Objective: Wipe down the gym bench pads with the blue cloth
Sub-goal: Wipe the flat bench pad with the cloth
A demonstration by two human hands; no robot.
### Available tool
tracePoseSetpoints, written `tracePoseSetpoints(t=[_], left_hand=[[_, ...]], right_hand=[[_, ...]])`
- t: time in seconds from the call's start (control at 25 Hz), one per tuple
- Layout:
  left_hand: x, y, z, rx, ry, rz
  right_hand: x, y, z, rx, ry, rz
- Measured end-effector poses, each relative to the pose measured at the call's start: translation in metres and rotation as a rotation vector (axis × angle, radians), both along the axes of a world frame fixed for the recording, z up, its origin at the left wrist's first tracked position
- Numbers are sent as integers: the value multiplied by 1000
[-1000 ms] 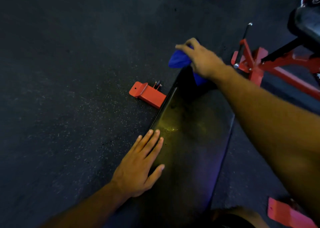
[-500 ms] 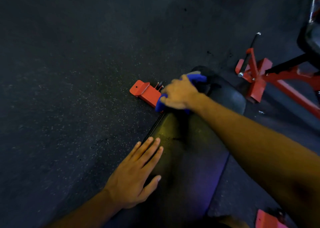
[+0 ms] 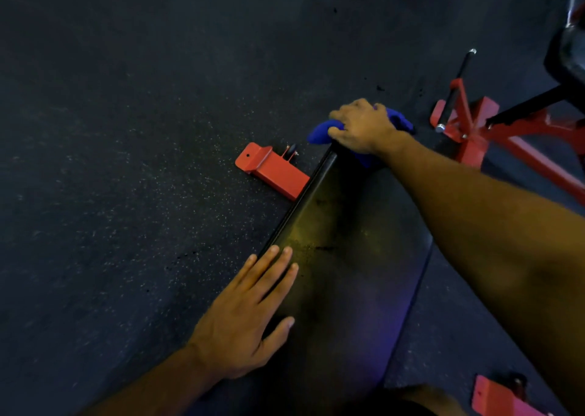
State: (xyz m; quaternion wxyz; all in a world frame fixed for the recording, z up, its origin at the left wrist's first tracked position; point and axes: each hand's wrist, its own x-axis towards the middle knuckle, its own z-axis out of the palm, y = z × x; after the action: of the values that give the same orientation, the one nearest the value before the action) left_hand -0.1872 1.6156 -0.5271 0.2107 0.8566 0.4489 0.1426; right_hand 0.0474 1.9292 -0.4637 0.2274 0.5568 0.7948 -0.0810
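Right hand [image 3: 364, 126] clenched around blue cloth [image 3: 324, 130] at bench pad [image 3: 348, 273] far end; left hand [image 3: 250, 314] flat, released, near left edge.

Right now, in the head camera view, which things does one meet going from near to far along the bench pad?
Left hand resting flat on the bench pad → right hand gripping the blue cloth at the far end → dark speckled floor beyond.

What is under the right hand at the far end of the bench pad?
The blue cloth lies under the right hand, bunched on the bench pad. The pad's far end beneath it is hidden.
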Motion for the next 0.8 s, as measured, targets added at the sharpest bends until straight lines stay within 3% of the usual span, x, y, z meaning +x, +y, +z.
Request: tracePoseSetpoints(t=[0.12,0.24,0.32,0.48,0.64,0.8], left_hand=[[-1,1,1,-20,-7,-13],[-1,-1,1,-28,7,-6],[0,-1,2,-25,6,-6],[0,0,2,-19,-13,-3],[-2,-4,-3,3,10,-2],[0,-14,15,103,-22,-89]], right_hand=[[-30,-51,-17,85,-46,335],[-24,-67,-8,-32,40,576],[-12,-42,-7,-19,9,546],[-12,-6,0,8,-19,232],[-25,-55,17,254,166,373],[-19,-115,34,251,216,309]])
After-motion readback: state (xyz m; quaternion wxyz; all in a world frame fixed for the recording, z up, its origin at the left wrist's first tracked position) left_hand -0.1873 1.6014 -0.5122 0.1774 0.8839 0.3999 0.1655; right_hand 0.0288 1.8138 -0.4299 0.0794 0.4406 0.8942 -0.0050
